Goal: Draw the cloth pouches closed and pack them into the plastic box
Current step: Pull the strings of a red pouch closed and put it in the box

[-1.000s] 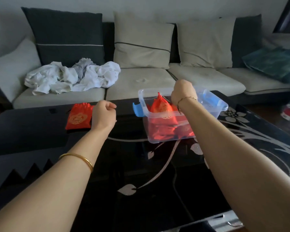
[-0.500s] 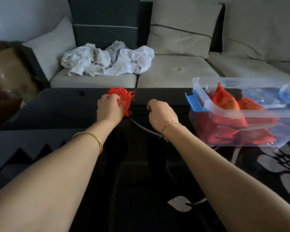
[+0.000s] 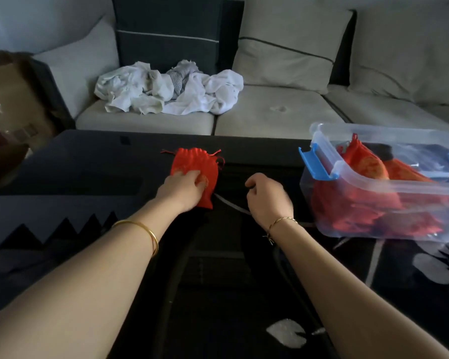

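Red pouch (image 3: pixel 195 164) lies flat on the dark counter (image 3: pixel 88 164), well to the left of the plastic box (image 3: pixel 399 189) and not touching it. Its top is bunched up, and its thin strings (image 3: pixel 219 161) stick out at the end away from me. I see my left hand (image 3: pixel 183 189) on the near part of the pouch. Its fingers (image 3: pixel 192 175) are bent down onto the red cloth and hold it. My right hand (image 3: pixel 268 195) is between the pouch and the box, apart from both. It is curled into a loose fist, and I can see nothing in it. I cannot tell if it touches the counter.

The box stands on the counter, open at the top. It is clear, with a blue latch (image 3: pixel 315 164) on the side that faces the pouch. Inside it are more red pouches (image 3: pixel 360 164), heaped together. One stands up above the rim.

Behind the box is a pale sofa (image 3: pixel 270 115). A heap of white cloths (image 3: pixel 166 94) lies on its seat, far left of the box. A gold bangle (image 3: pixel 148 233) is on my left wrist and a thin chain (image 3: pixel 281 221) on my right.
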`<action>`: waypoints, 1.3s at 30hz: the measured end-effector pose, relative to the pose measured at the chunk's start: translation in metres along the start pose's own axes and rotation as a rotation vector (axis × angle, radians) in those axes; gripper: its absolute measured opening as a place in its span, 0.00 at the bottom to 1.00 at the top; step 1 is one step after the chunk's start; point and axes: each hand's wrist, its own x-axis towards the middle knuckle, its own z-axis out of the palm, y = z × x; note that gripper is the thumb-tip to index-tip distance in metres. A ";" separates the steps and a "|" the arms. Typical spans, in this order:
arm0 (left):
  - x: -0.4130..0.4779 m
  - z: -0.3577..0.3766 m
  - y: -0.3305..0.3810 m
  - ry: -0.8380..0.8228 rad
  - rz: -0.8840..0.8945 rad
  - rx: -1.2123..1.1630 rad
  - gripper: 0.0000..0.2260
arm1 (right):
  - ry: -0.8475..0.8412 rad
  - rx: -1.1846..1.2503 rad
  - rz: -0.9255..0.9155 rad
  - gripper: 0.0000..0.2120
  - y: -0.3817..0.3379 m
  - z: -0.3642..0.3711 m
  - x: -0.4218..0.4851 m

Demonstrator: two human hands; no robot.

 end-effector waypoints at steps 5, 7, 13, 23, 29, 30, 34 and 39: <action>-0.095 0.013 0.037 -0.027 -0.026 0.038 0.21 | -0.098 0.205 0.129 0.09 0.008 -0.012 -0.048; -0.122 0.016 0.054 -0.045 -0.039 0.044 0.20 | -0.130 0.366 0.190 0.12 0.006 -0.019 -0.058; -0.160 0.018 0.086 0.067 -0.081 -0.127 0.20 | -0.249 0.564 0.282 0.07 0.013 -0.026 -0.086; -0.178 -0.013 0.092 0.296 -0.217 -0.857 0.28 | -0.133 0.795 0.224 0.08 0.020 -0.054 -0.107; -0.181 -0.022 0.088 0.179 0.027 -0.857 0.13 | -0.215 1.071 0.263 0.12 0.030 -0.087 -0.124; -0.182 -0.023 0.088 0.159 0.044 -0.840 0.12 | -0.223 1.128 0.306 0.13 0.032 -0.089 -0.124; -0.185 -0.025 0.089 0.098 0.048 -0.814 0.12 | -0.201 1.328 0.393 0.18 0.041 -0.097 -0.122; -0.187 -0.030 0.088 0.077 0.059 -0.815 0.13 | -0.274 1.209 0.272 0.19 0.045 -0.099 -0.124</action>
